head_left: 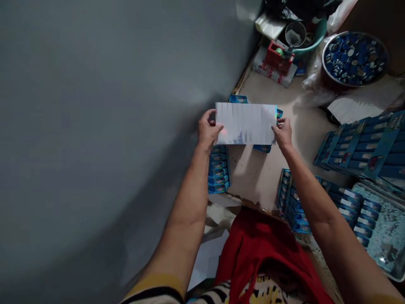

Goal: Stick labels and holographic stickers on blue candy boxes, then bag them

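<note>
A shiny whitish sheet with a rainbow glint at its right corner is held up level above the table. My left hand pinches its left edge, thumb on the near face. On the opposite edge, my right hand grips it between thumb and fingers. Small blue packs show partly behind the sheet: one blue pack above its top edge, another blue pack below it. Beneath my left wrist stands a stack of blue packs, partly covered by the arm.
A grey wall borders the left side. At the back are a red tape dispenser, a green basin and a bowl of blue caps. Stacked blue boxes and a clear tray stand at the right, near my right arm.
</note>
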A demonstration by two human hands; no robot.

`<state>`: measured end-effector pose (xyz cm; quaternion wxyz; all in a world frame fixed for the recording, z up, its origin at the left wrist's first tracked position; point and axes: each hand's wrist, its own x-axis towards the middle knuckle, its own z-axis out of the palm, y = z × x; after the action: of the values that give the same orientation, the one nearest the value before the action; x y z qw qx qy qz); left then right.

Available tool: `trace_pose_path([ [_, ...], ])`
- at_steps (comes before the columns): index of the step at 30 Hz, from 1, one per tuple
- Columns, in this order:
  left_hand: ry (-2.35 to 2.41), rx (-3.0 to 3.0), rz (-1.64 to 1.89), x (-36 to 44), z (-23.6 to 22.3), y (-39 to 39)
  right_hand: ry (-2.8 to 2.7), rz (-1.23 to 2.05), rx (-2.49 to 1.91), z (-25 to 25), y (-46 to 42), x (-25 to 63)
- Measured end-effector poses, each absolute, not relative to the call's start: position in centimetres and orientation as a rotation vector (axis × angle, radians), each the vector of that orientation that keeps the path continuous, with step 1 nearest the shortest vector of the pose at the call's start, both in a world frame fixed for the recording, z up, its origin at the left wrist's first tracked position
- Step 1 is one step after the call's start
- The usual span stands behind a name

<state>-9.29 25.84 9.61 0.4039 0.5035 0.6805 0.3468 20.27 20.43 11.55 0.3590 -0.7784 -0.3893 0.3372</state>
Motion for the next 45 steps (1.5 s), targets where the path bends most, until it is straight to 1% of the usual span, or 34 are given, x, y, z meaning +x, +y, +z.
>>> trace_pose_path([
  [3, 1.535, 1.09, 0.807, -10.4, 11.1, 24.2, -0.987, 1.098, -1.783, 12.7, 18.8, 21.3],
  [6, 1.357, 1.045, 0.761, -10.6, 12.9, 22.1, -0.998, 1.34, -1.601, 14.2, 16.8, 22.2],
  [8, 1.293, 1.067, 0.735, -10.4, 13.9, 20.9, -0.959, 1.417, -1.514, 15.2, 15.6, 22.6],
  [12, 1.267, 1.057, 0.726, -9.7, 15.1, 18.7, -0.865, 1.455, -1.456, 16.7, 13.0, 23.1],
  [15, 1.299, 1.026, 0.75, -9.1, 15.7, 16.7, -0.821, 1.381, -1.477, 17.6, 10.6, 23.2],
  [17, 1.351, 1.051, 0.768, -8.6, 16.1, 15.2, -0.878, 1.247, -1.56, 18.3, 8.8, 23.1],
  [20, 1.45, 1.151, 0.828, -7.7, 16.6, 13.1, -1.113, 0.989, -1.765, 19.5, 6.2, 22.7],
  [23, 1.556, 1.379, 0.875, -7.3, 17.2, 11.6, -1.312, 0.727, -1.934, 20.9, 4.4, 22.6],
  [25, 1.62, 1.575, 0.837, -7.2, 18.0, 11.0, -1.425, 0.55, -2.023, 21.7, 3.6, 22.8],
  [27, 1.64, 1.775, 0.784, -7.2, 19.2, 10.7, -1.596, 0.447, -2.071, 22.3, 3.4, 23.0],
  [29, 1.563, 1.988, 0.719, -6.7, 20.7, 10.5, -1.781, 0.473, -2.064, 22.7, 3.5, 23.3],
  [31, 1.378, 2.188, 0.603, -5.5, 22.3, 10.5, -1.898, 0.575, -2.02, 22.8, 4.1, 23.5],
  [34, 1.138, 2.361, 0.288, -2.5, 24.1, 10.9, -1.994, 0.721, -1.932, 23.0, 5.1, 23.9],
  [36, 1.134, 2.359, 0.069, -0.3, 24.8, 11.3, -2.057, 0.754, -1.941, 23.4, 5.7, 24.2],
  [38, 1.202, 2.318, -0.077, 1.5, 25.1, 11.6, -2.131, 0.716, -1.982, 23.9, 6.2, 24.2],
  [41, 1.245, 2.289, -0.146, 2.9, 24.9, 12.2, -2.332, 0.624, -1.926, 24.8, 7.0, 23.5],
  [43, 1.223, 2.26, -0.1, 2.6, 24.4, 12.7, -2.472, 0.614, -1.897, 25.3, 7.5, 23.1],
  [45, 1.215, 2.196, -0.027, 1.1, 23.5, 13.3, -2.497, 0.659, -1.988, 25.4, 8.0, 23.5],
])
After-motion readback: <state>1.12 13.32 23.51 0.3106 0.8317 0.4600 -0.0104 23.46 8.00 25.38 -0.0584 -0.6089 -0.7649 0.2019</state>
